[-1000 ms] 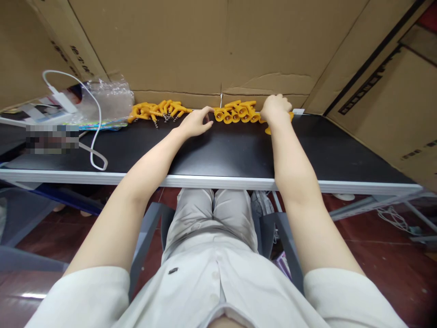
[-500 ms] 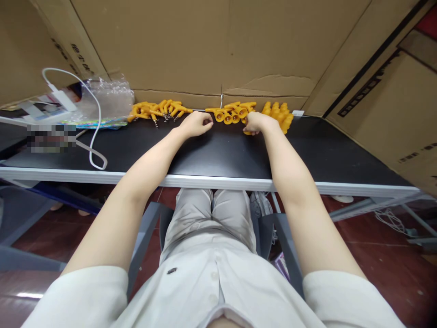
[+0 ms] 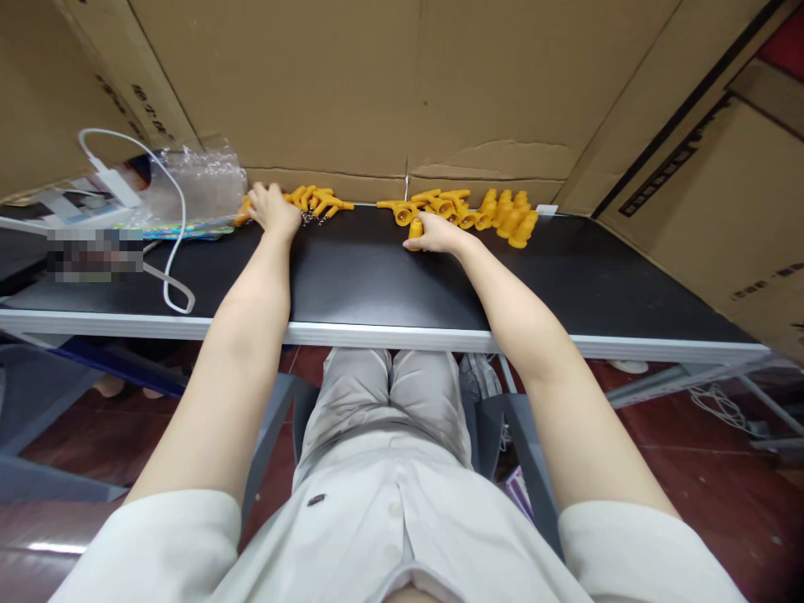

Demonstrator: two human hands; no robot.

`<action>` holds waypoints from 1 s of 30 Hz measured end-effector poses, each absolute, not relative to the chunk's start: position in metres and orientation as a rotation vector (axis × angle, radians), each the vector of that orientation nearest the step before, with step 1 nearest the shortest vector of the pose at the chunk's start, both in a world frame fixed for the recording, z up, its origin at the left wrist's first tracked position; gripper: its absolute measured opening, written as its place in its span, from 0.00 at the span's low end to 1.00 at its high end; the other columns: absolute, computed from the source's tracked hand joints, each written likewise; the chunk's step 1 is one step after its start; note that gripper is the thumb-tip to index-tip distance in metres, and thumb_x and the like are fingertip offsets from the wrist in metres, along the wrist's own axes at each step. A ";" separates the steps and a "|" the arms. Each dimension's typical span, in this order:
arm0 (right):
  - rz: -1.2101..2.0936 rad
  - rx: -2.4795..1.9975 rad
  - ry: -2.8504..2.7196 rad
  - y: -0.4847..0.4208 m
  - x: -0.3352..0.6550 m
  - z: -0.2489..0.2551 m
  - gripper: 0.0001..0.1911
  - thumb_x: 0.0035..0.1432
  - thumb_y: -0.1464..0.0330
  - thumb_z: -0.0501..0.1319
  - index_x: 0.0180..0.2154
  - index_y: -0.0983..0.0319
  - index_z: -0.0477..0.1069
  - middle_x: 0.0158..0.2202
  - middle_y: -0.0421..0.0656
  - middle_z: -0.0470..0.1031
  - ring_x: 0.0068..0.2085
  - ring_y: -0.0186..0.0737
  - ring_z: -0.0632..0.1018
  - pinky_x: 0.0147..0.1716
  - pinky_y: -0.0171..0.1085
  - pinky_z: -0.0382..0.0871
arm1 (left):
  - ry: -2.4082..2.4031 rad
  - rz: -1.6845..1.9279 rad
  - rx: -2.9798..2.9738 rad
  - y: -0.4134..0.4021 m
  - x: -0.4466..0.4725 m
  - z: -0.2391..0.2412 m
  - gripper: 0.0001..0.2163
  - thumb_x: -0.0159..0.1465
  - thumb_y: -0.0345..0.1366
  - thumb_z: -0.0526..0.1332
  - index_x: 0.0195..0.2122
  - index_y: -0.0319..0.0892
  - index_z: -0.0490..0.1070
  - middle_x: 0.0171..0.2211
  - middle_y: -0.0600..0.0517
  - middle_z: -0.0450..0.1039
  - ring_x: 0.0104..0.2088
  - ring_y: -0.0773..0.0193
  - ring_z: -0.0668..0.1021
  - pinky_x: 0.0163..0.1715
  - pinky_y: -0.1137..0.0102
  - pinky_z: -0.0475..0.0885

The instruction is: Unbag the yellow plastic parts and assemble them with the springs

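Under the right hand (image 3: 436, 239), one yellow socket (image 3: 415, 229) is pinched, just before its row (image 3: 465, 213); the left hand (image 3: 275, 209) is laid spread on the hooked pile (image 3: 314, 201), where tangled hooks could be dragged off together

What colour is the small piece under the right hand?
Orange-yellow piece, seen in the head view.

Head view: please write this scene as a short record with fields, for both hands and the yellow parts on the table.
left hand: rests on the left pile of yellow parts by the cardboard wall
right hand: fingers closed on one yellow part at the front of the middle pile
right row: yellow parts lying side by side, untouched
table: black top, pale edge
far left: white cable, clear plastic bag
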State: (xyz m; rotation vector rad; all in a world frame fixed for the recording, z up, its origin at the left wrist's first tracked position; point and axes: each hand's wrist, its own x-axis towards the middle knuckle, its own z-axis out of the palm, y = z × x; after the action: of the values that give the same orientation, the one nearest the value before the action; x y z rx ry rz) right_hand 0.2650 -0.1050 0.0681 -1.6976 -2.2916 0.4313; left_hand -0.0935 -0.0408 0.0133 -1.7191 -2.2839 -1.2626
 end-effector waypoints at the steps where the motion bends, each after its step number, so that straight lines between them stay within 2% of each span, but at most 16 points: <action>1: 0.425 -1.683 -2.306 -0.105 0.264 0.068 0.11 0.67 0.68 0.74 0.45 0.60 0.73 0.47 0.48 0.85 0.41 0.45 0.86 0.50 0.41 0.81 | -2.295 -1.265 -1.722 -0.040 -0.101 0.010 0.36 0.66 0.74 0.49 0.35 0.40 0.69 0.49 0.36 0.79 0.78 0.32 0.56 0.55 0.39 0.52; 3: 0.408 -1.661 -2.329 -0.104 0.264 0.068 0.11 0.67 0.68 0.74 0.42 0.59 0.72 0.48 0.49 0.85 0.41 0.45 0.86 0.51 0.42 0.80 | -2.383 -1.221 -1.749 -0.039 -0.107 0.004 0.44 0.55 0.84 0.35 0.26 0.42 0.57 0.33 0.41 0.73 0.80 0.30 0.53 0.45 0.44 0.46; 4: 0.405 -1.657 -2.334 -0.104 0.264 0.068 0.11 0.67 0.68 0.73 0.42 0.59 0.72 0.48 0.49 0.85 0.42 0.46 0.85 0.51 0.42 0.80 | -2.439 -1.177 -1.753 -0.039 -0.107 0.003 0.46 0.49 0.86 0.30 0.25 0.42 0.53 0.28 0.43 0.68 0.79 0.29 0.55 0.43 0.46 0.42; 7: 0.392 -1.656 -2.340 -0.106 0.264 0.069 0.11 0.66 0.67 0.73 0.41 0.59 0.72 0.46 0.48 0.85 0.45 0.49 0.86 0.53 0.43 0.80 | -2.577 -1.042 -1.719 -0.040 -0.101 0.003 0.50 0.37 0.87 0.21 0.26 0.42 0.49 0.25 0.49 0.56 0.76 0.32 0.62 0.41 0.50 0.36; 10: 0.362 -1.654 -2.347 -0.108 0.263 0.070 0.10 0.65 0.67 0.73 0.41 0.59 0.73 0.45 0.47 0.85 0.48 0.51 0.86 0.56 0.45 0.79 | -2.579 -1.107 -1.620 -0.047 -0.094 0.009 0.52 0.35 0.89 0.21 0.28 0.44 0.52 0.26 0.51 0.52 0.75 0.34 0.63 0.43 0.53 0.38; 13: 0.349 -1.663 -2.369 -0.108 0.263 0.070 0.10 0.66 0.67 0.73 0.42 0.59 0.73 0.47 0.49 0.85 0.49 0.52 0.86 0.58 0.45 0.79 | -2.470 -1.254 -1.564 -0.058 -0.087 0.020 0.50 0.41 0.90 0.28 0.29 0.44 0.56 0.30 0.49 0.61 0.72 0.39 0.69 0.44 0.53 0.45; 15: 0.341 -1.662 -2.387 -0.107 0.263 0.070 0.10 0.68 0.66 0.72 0.43 0.60 0.72 0.51 0.52 0.85 0.53 0.53 0.85 0.59 0.45 0.78 | -2.334 -1.238 -1.701 -0.064 -0.082 0.028 0.47 0.52 0.86 0.33 0.33 0.44 0.63 0.35 0.47 0.68 0.73 0.41 0.67 0.46 0.51 0.49; 18: 0.327 -1.651 -2.388 -0.105 0.264 0.068 0.11 0.67 0.66 0.72 0.44 0.60 0.73 0.57 0.54 0.84 0.57 0.55 0.84 0.61 0.47 0.77 | -2.142 -1.174 -1.865 -0.067 -0.076 0.037 0.38 0.70 0.73 0.42 0.45 0.41 0.72 0.49 0.43 0.75 0.77 0.43 0.62 0.52 0.48 0.55; 20: 0.324 -1.650 -2.384 -0.103 0.264 0.067 0.11 0.66 0.66 0.73 0.44 0.60 0.73 0.57 0.54 0.84 0.57 0.56 0.84 0.61 0.47 0.77 | -2.078 -1.220 -1.808 -0.066 -0.073 0.040 0.28 0.76 0.59 0.49 0.54 0.39 0.74 0.61 0.41 0.72 0.76 0.47 0.64 0.59 0.48 0.59; 22: 0.319 -1.646 -2.383 -0.101 0.264 0.066 0.11 0.66 0.66 0.73 0.43 0.59 0.72 0.55 0.53 0.84 0.57 0.56 0.84 0.61 0.47 0.78 | -2.034 -1.284 -1.755 -0.066 -0.070 0.041 0.23 0.77 0.50 0.53 0.59 0.38 0.73 0.69 0.41 0.67 0.73 0.51 0.68 0.65 0.49 0.61; 24: 0.303 -1.644 -2.384 -0.101 0.264 0.065 0.12 0.66 0.65 0.74 0.42 0.59 0.72 0.54 0.52 0.84 0.57 0.56 0.84 0.61 0.47 0.78 | -1.982 -1.325 -1.777 -0.067 -0.066 0.041 0.23 0.78 0.53 0.52 0.60 0.41 0.73 0.70 0.43 0.66 0.73 0.50 0.68 0.66 0.49 0.61; 27: 0.270 -1.649 -2.399 -0.103 0.262 0.065 0.11 0.68 0.65 0.73 0.44 0.59 0.73 0.56 0.54 0.84 0.59 0.57 0.84 0.62 0.47 0.78 | -1.916 -1.349 -1.840 -0.073 -0.060 0.044 0.30 0.77 0.64 0.49 0.60 0.45 0.75 0.70 0.46 0.69 0.74 0.48 0.66 0.66 0.47 0.60; 30: 0.251 -1.652 -2.423 -0.106 0.261 0.068 0.12 0.70 0.66 0.72 0.48 0.62 0.73 0.59 0.57 0.83 0.61 0.58 0.84 0.63 0.47 0.77 | -1.884 -1.302 -1.871 -0.081 -0.050 0.052 0.32 0.78 0.61 0.47 0.63 0.43 0.76 0.71 0.46 0.68 0.74 0.50 0.64 0.67 0.48 0.60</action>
State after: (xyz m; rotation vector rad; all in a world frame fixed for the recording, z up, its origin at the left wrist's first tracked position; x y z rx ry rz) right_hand 0.2607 -0.1065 0.0677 -1.6516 -2.4227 0.2509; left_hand -0.0502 -0.0806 0.0523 -1.8714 -1.8837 -1.3024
